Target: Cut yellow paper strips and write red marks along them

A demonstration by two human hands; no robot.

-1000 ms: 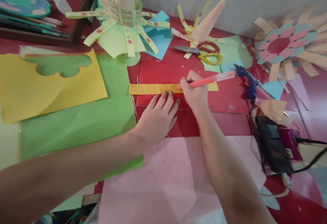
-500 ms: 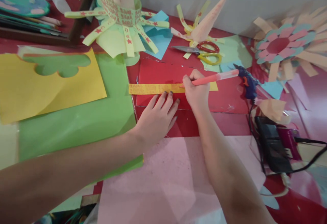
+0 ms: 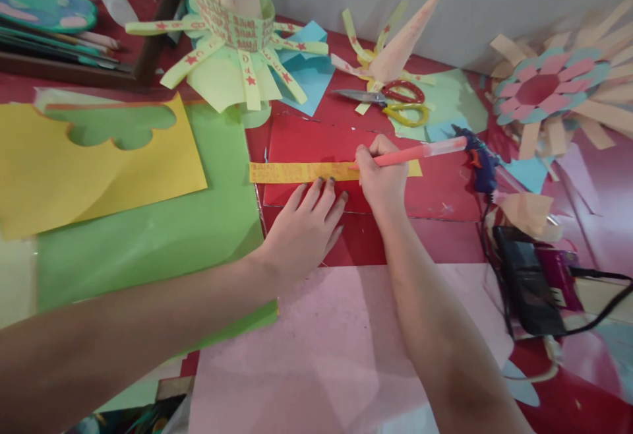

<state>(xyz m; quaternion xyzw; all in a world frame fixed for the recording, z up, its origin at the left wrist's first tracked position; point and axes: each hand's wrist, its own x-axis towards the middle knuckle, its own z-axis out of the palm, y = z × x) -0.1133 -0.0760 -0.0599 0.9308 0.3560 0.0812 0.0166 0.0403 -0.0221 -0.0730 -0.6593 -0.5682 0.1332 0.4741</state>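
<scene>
A yellow paper strip [image 3: 281, 172] with rows of small reddish writing lies across a red board [image 3: 435, 190]. My left hand [image 3: 304, 223] rests flat with its fingers stretched out, the fingertips at the strip's lower edge. Gripped in my right hand [image 3: 380, 180] is a coral-red pen [image 3: 403, 154] with a clear back end. Its tip touches the strip to the right of the written rows. My right palm covers part of the strip, whose bare yellow end shows beyond the hand.
Scissors [image 3: 390, 99] with red and yellow handles lie behind the board. A blue glue gun [image 3: 482, 163] sits at right, near a black device [image 3: 527, 282] with cables. Paper crafts [image 3: 240, 31] stand at the back. Green sheets [image 3: 148, 249] and yellow paper [image 3: 113, 183] lie left.
My right hand and the pen have shifted slightly to the right along the strip. My left hand has stayed in place.
</scene>
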